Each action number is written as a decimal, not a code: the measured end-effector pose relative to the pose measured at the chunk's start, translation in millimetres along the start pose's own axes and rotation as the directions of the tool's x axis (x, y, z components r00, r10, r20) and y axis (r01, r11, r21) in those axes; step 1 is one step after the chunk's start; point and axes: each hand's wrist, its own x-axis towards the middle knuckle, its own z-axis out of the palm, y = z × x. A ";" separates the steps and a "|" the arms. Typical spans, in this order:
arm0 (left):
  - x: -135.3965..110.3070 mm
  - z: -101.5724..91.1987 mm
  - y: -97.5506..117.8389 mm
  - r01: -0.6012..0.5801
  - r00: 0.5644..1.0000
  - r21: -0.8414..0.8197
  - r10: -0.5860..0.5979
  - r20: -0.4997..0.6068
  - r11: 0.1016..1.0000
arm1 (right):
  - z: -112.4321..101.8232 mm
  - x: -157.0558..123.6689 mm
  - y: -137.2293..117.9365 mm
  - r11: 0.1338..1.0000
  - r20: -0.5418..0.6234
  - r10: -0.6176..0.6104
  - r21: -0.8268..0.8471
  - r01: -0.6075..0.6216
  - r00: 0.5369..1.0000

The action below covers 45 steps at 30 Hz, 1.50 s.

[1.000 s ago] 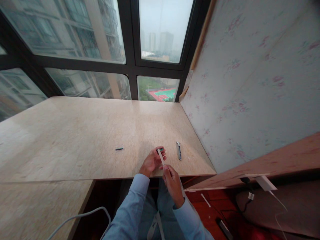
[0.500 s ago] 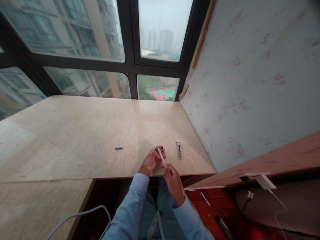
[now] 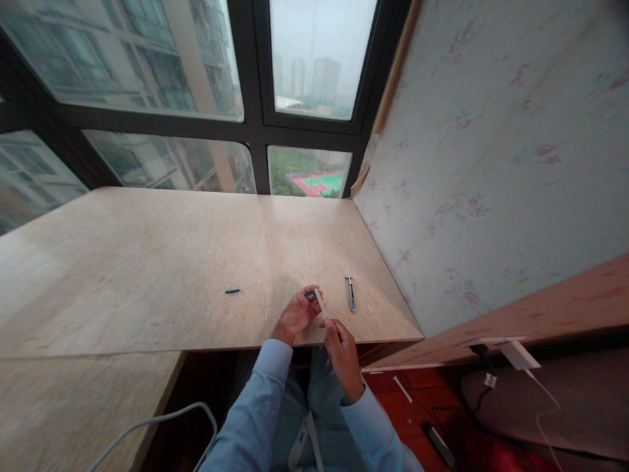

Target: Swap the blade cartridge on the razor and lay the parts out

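Observation:
My left hand [image 3: 295,316], palm up, has its fingers curled around a small dark piece [image 3: 309,295], perhaps a razor cartridge; it is too small to be sure. A thin pale flat stick [image 3: 321,305] is pinched in my right hand [image 3: 342,351]. The stick's far end lies across or right beside the dark piece; I cannot tell whether they touch. To the right of both hands a razor [image 3: 351,295] with a blue and silver handle lies on the wooden table [image 3: 187,262]. Left of them sits a small dark green strip-like piece [image 3: 232,291].
Windows with dark frames [image 3: 255,157] rise behind the table, and a flowered wall [image 3: 472,196] bounds it on the right. A grey cable [image 3: 171,414] curves at the lower left. A white adapter [image 3: 518,355] and a power strip [image 3: 439,446] are at the lower right.
The pale stick's tip has shifted slightly right across the dark piece, and my right hand has moved a little to the right. My left hand stays nearly in place.

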 end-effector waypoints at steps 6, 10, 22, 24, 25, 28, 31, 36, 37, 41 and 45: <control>1.4 3.0 -0.4 0.002 1.000 -0.008 -0.003 -0.030 1.000 | -0.2 0.1 -0.8 1.000 -0.020 0.011 0.005 -0.011 1.000; 4.9 5.7 -2.5 0.000 0.997 0.017 0.001 -0.076 1.000 | -1.6 2.1 0.5 0.999 -0.055 0.030 0.020 -0.029 0.998; 11.4 21.4 -8.5 -0.133 0.943 0.306 0.215 -0.254 0.943 | -5.9 13.6 -2.6 0.943 -0.069 0.120 0.319 -0.092 0.990; 12.7 24.6 -14.1 -0.177 0.918 0.459 0.314 -0.241 0.871 | -7.5 25.4 -1.3 0.946 -0.057 0.129 0.306 -0.106 0.990; 12.8 25.5 -17.0 -0.187 0.905 0.537 0.357 -0.231 0.823 | -8.3 32.0 -0.2 0.949 -0.052 0.132 0.295 -0.111 0.990; 10.5 25.9 -24.1 -0.184 0.846 0.735 0.486 -0.220 0.653 | -11.1 51.0 3.5 0.959 -0.067 0.133 0.259 -0.111 0.989; 6.1 25.1 -26.7 -0.163 0.745 0.867 0.634 -0.205 0.471 | -13.0 64.3 5.9 0.974 -0.101 0.110 0.210 -0.087 0.989; 0.4 27.0 -27.9 -0.119 0.689 0.965 0.719 -0.089 0.233 | -10.7 75.4 7.2 0.995 -0.072 0.026 0.101 -0.018 0.997; -0.2 27.4 -28.5 -0.116 0.693 0.973 0.718 -0.064 0.198 | -9.6 76.6 7.3 0.997 -0.057 0.011 0.083 -0.006 0.998; -1.6 27.1 -30.7 -0.124 0.704 0.987 0.710 0.016 0.100 | -6.5 79.7 6.5 0.998 -0.029 -0.011 0.057 0.013 1.000; -2.5 24.9 -32.1 -0.149 0.695 0.987 0.717 0.063 0.058 | -8.1 81.7 2.1 0.999 -0.005 -0.026 0.040 0.026 1.000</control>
